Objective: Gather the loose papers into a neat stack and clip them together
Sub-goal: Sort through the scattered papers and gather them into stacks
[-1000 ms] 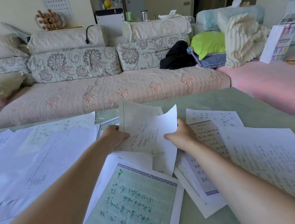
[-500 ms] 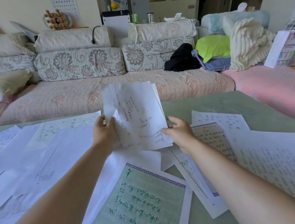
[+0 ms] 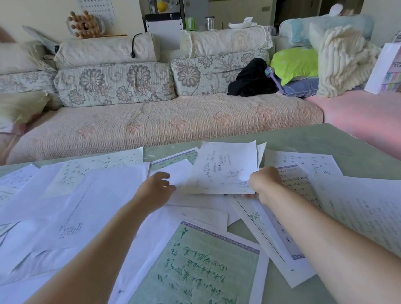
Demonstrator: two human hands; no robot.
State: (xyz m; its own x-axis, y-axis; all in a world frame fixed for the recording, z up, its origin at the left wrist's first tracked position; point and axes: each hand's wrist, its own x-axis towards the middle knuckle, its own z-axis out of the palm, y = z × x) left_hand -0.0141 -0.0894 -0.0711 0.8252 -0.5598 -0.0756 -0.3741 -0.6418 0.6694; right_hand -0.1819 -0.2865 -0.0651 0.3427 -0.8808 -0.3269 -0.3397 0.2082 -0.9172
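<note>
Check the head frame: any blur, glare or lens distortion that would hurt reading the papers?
Head view: soft even daylight, faint shadows; a small blown-out spot on the held papers beside the right hand; left hand slightly motion-blurred; green lined sheet sharp, ink legible; wide-angle bending along the table edge.

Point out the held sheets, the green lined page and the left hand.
held sheets (image 3: 222,169), head view, middle of the top page
green lined page (image 3: 200,279), head view, centre of the writing
left hand (image 3: 154,191), head view, its back

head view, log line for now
left hand: over loose sheets | right hand: grips sheaf | clip: not seen | stage: gathering
</note>
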